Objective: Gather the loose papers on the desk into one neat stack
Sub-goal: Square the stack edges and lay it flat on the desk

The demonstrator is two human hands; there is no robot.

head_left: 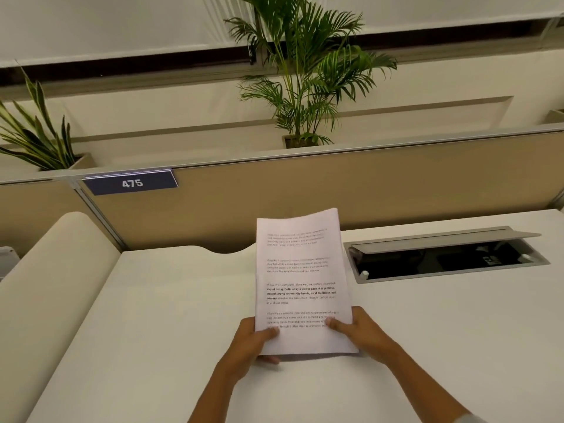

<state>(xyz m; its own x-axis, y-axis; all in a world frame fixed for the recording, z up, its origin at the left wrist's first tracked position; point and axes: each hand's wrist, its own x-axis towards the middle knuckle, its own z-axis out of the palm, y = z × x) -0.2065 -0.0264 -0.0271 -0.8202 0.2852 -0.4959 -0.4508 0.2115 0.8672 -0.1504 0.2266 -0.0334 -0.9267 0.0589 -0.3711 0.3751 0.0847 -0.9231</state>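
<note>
A stack of white printed papers [300, 270] is held upright over the middle of the white desk [158, 315], its lower edge close to the desk top. My left hand [254, 341] grips the stack's lower left corner, thumb on the front sheet. My right hand [358, 329] grips the lower right corner the same way. The sheets look lined up as one block with text facing me. I see no other loose papers on the desk.
An open cable hatch [445, 257] with a raised grey lid is set into the desk at the right. A beige partition [335, 190] with a blue sign reading 475 [131, 183] stands behind. Potted plants [305, 71] rise beyond it.
</note>
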